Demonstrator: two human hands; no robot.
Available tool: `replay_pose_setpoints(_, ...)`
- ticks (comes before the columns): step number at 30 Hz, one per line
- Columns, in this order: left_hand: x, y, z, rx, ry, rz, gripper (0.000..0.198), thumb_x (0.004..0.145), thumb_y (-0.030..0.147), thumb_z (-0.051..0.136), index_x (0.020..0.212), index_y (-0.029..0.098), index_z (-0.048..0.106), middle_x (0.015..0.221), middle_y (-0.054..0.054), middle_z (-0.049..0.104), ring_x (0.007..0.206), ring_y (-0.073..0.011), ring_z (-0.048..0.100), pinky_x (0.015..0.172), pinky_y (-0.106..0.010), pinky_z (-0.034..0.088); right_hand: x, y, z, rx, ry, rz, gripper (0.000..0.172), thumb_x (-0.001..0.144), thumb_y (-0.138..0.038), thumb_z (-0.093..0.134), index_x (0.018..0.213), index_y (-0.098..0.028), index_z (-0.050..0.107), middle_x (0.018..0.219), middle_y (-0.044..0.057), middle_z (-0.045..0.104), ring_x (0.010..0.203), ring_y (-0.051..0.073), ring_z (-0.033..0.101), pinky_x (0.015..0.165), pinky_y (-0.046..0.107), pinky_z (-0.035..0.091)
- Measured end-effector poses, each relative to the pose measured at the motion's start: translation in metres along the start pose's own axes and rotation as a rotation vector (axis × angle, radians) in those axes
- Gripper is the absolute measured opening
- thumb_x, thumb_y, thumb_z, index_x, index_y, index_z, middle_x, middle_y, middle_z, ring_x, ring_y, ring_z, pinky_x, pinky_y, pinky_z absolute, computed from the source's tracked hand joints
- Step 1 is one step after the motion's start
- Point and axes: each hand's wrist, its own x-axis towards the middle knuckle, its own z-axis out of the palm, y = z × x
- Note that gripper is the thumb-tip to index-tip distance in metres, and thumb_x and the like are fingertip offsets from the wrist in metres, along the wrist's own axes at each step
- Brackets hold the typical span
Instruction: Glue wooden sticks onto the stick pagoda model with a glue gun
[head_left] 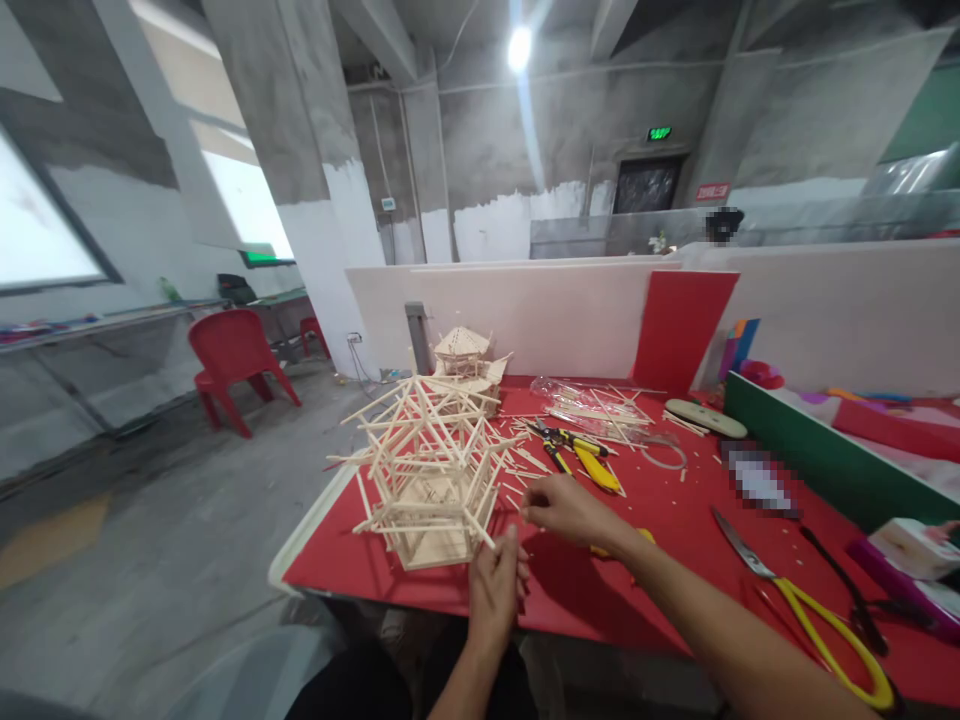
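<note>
Left hand (493, 585) and right hand (568, 508) are both curled close by the frame (442, 525). The left is at its near right corner, by the end of a pale stick that slants outward; I cannot tell whether the fingers grip that stick. The right, just to the right of the frame, has its fingers bent, and whether it pinches anything cannot be made out.

The frame stands upright on the table (675, 520). It is bare, cream-coloured wood with a matt look, many-sided and open, its thin posts rising from a flat base. Long sticks tie the posts together, and above them slim rafters lean inward and cross, the ends jutting past the sides (a rather spiky outline).

Behind the frame is a pavilion (462, 346) of similar pale wood, with a ribbed, cone-like roof. To the right of the frame lie scattered loose sticks (529, 458), straight and thin, with pliers (596, 468) in yellow and black grips, and crinkled clear wrap (553, 388) beyond. Farther right of the frame are an oval block (707, 418), rounded at the ends, and scissors (772, 576) with metal blades and looped yellow handles. Pale bits fleck the table's flat red surface.
</note>
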Motion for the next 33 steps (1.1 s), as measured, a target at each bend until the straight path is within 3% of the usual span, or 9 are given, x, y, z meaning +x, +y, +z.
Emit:
replay_pose_setpoints(4, -0.023, 0.017, -0.006, -0.227, -0.101, -0.071, 0.043, 0.076, 0.055, 0.061, 0.082, 0.013, 0.062, 0.050, 0.003, 0.054, 0.030, -0.0037, 0.036, 0.031, -0.016, 0.023, -0.038, -0.004, 0.012, 0.249, 0.071, -0.053, 0.024, 0.084, -0.032, 0.050, 0.079, -0.017, 0.069, 0.069, 0.000, 0.067, 0.065, 0.013, 0.058, 0.058, 0.021, 0.040)
replay_pose_setpoints(8, -0.040, 0.029, -0.015, -0.318, -0.137, -0.171, 0.038, 0.058, 0.040, 0.081, 0.076, 0.010, 0.065, 0.060, -0.001, 0.061, 0.041, -0.0050, 0.048, 0.032, -0.014, 0.030, -0.060, -0.011, 0.029, 0.536, 0.164, -0.064, 0.021, 0.080, -0.032, 0.057, 0.072, -0.017, 0.069, 0.072, 0.001, 0.067, 0.070, 0.014, 0.059, 0.065, 0.024, 0.043)
replay_pose_setpoints(12, -0.052, 0.044, -0.029, -0.299, -0.256, -0.296, 0.034, 0.059, 0.034, 0.082, 0.076, 0.009, 0.066, 0.066, -0.005, 0.065, 0.043, -0.0059, 0.052, 0.032, -0.014, 0.032, -0.070, -0.025, 0.039, 0.676, 0.179, -0.098, 0.020, 0.081, -0.031, 0.058, 0.070, -0.018, 0.068, 0.069, 0.000, 0.065, 0.068, 0.013, 0.058, 0.065, 0.023, 0.043)
replay_pose_setpoints(18, -0.061, 0.061, -0.041, -0.377, -0.190, -0.353, 0.029, 0.059, 0.029, 0.082, 0.074, 0.010, 0.067, 0.063, -0.003, 0.064, 0.043, -0.0044, 0.052, 0.033, -0.012, 0.034, -0.072, -0.035, 0.061, 0.786, 0.427, -0.074, 0.023, 0.086, -0.037, 0.054, 0.085, -0.020, 0.070, 0.079, 0.002, 0.066, 0.074, 0.014, 0.060, 0.069, 0.025, 0.047)
replay_pose_setpoints(21, -0.062, 0.062, -0.044, -0.368, -0.148, -0.341, 0.031, 0.057, 0.029, 0.083, 0.076, 0.010, 0.067, 0.063, -0.003, 0.065, 0.043, -0.0052, 0.052, 0.033, -0.013, 0.035, -0.073, -0.035, 0.065, 0.749, 0.392, -0.059, 0.026, 0.089, -0.037, 0.050, 0.094, -0.020, 0.069, 0.084, 0.003, 0.067, 0.077, 0.015, 0.060, 0.069, 0.025, 0.047)
replay_pose_setpoints(25, -0.063, 0.060, -0.048, -0.333, -0.156, -0.322, 0.031, 0.058, 0.030, 0.082, 0.078, 0.010, 0.067, 0.062, -0.003, 0.065, 0.041, -0.0057, 0.052, 0.033, -0.013, 0.036, -0.075, -0.039, 0.059, 0.577, 0.314, -0.176, 0.023, 0.091, -0.033, 0.048, 0.090, -0.021, 0.068, 0.082, 0.002, 0.065, 0.079, 0.014, 0.059, 0.072, 0.025, 0.046)
replay_pose_setpoints(30, -0.066, 0.058, -0.055, -0.295, -0.231, -0.307, 0.029, 0.063, 0.031, 0.079, 0.077, 0.009, 0.067, 0.067, -0.006, 0.067, 0.044, -0.0071, 0.056, 0.034, -0.013, 0.038, -0.074, -0.045, 0.063, 0.265, 0.356, -0.264, 0.021, 0.093, -0.025, 0.041, 0.084, -0.020, 0.059, 0.080, 0.003, 0.058, 0.075, 0.015, 0.054, 0.068, 0.026, 0.042)
replay_pose_setpoints(33, -0.066, 0.062, -0.061, -0.310, -0.257, -0.334, 0.028, 0.064, 0.031, 0.078, 0.078, 0.009, 0.066, 0.069, -0.007, 0.068, 0.045, -0.0078, 0.057, 0.034, -0.013, 0.038, -0.072, -0.048, 0.071, 0.243, 0.398, -0.278, 0.021, 0.094, -0.023, 0.038, 0.087, -0.020, 0.057, 0.082, 0.004, 0.058, 0.075, 0.015, 0.054, 0.068, 0.026, 0.042)
